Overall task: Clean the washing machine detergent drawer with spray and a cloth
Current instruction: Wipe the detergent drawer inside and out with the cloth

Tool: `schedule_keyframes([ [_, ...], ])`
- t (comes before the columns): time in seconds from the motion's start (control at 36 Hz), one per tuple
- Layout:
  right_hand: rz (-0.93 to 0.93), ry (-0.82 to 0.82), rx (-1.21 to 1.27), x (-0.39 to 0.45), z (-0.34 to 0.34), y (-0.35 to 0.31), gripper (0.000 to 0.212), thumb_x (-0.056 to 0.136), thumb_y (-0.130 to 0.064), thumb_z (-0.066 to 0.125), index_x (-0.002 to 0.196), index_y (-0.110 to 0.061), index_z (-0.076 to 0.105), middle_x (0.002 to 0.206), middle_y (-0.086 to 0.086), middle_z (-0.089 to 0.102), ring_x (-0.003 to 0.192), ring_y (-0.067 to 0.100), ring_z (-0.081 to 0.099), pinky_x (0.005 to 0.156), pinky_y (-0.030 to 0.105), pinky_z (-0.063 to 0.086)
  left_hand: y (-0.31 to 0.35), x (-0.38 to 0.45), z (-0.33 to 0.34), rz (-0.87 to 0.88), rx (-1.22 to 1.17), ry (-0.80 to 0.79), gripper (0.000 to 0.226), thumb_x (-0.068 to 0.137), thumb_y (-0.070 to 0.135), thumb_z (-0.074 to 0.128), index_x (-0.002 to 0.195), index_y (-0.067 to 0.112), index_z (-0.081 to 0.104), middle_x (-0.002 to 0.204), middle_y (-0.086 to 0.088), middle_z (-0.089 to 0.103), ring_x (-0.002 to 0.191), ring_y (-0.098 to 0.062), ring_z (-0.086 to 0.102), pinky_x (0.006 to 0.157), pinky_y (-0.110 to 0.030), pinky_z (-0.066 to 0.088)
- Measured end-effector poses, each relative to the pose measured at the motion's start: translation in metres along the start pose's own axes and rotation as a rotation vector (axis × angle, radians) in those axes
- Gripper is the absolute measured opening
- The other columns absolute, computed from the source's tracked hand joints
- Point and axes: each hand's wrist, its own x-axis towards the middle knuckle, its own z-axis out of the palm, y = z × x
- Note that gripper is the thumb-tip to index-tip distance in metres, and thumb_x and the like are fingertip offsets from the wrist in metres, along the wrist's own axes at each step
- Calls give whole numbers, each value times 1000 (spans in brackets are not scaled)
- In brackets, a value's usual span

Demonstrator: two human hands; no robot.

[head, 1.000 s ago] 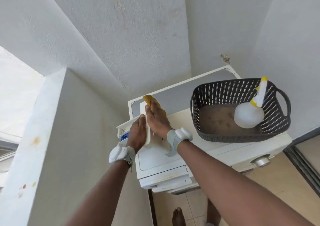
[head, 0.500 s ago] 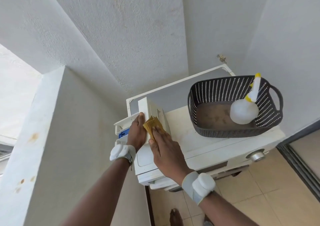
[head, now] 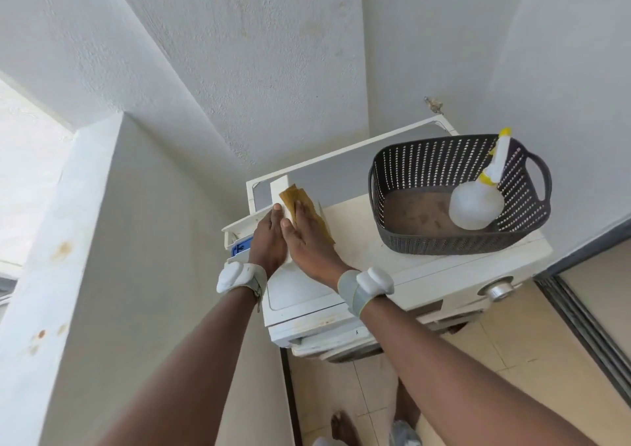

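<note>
the cloth [head: 296, 197] has slid up the drawer [head: 280, 186] under the right hand [head: 309, 237].

On the washing machine top [head: 362, 240], the dark basket [head: 409, 234] with the spray bottle [head: 476, 205] fills the 2 o'clock side, leaving a bare strip between it and the upright drawer [head: 280, 186]. A white wall ledge [head: 85, 206] stands close at 9 o'clock, and walls shut off 12 o'clock. Open floor [head: 512, 360] lies at 5 o'clock.
</note>
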Motion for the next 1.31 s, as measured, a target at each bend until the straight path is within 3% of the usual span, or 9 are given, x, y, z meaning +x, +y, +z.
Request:
schedule_keyframes([
  [0.11,-78,-2,-7,-54,17,20,66,110,-52,23,165,-28,-3,173,-8,-9,158,9,-6,130,39,2,-1,-4,0,-25,-29,5,70,107,62,18,123,17,69,129,-10,71,121,-32,64,108,-45,47],
  [0.25,-90,55,-155,-104,38,36,65,109,-55,21,164,-36,-6,172,-15,-7,157,4,-4,129,36,4,-11,1,2,-80,-54,2,74,99,79,17,111,27,69,115,-6,75,104,-33,70,97,-54,55],
  [0.47,180,120,-93,-84,28,54,64,106,-61,16,164,-35,8,172,-7,14,154,22,25,123,49,21,6,-9,-1,-77,-35,19,62,109,62,18,120,24,66,126,-8,70,113,-35,63,106,-49,47],
  [0.56,205,108,33,-86,21,43,62,106,-62,19,163,-38,14,170,-4,24,149,29,36,123,46,27,6,-7,0,-99,-38,13,62,110,60,19,124,22,66,127,-8,69,116,-34,63,108,-47,46],
  [0.64,105,93,117,-95,23,30,59,107,-59,21,163,-41,14,170,-12,21,154,17,26,126,37,21,0,-6,1,-113,-48,12,70,102,71,16,121,26,66,126,-10,71,110,-36,66,105,-53,50],
  [0.78,149,129,11,-95,32,39,61,105,-63,16,162,-44,5,171,-9,19,151,26,35,122,47,29,2,-6,2,-116,-40,8,69,103,70,16,122,25,66,125,-11,71,110,-36,67,105,-54,50],
  [0.97,2,132,61,-87,42,23,60,108,-55,20,163,-41,0,170,-21,-2,151,-7,-3,128,32,2,-3,-3,2,-96,-62,0,71,106,69,17,125,23,67,128,-8,71,112,-32,67,107,-51,50],
  [1.19,5,128,-65,-13,14,5,62,109,-54,15,165,-32,5,173,-10,6,159,15,10,129,44,9,2,-6,0,-24,-86,-30,59,113,54,17,136,22,62,138,3,60,127,-14,54,107,-25,31],
  [1.31,89,83,-89,40,-16,-7,63,108,-57,14,165,-32,8,172,-8,11,157,26,20,126,51,18,-3,-2,0,-44,-88,-22,54,114,50,21,130,21,65,133,1,64,128,-23,58,107,-30,37],
])
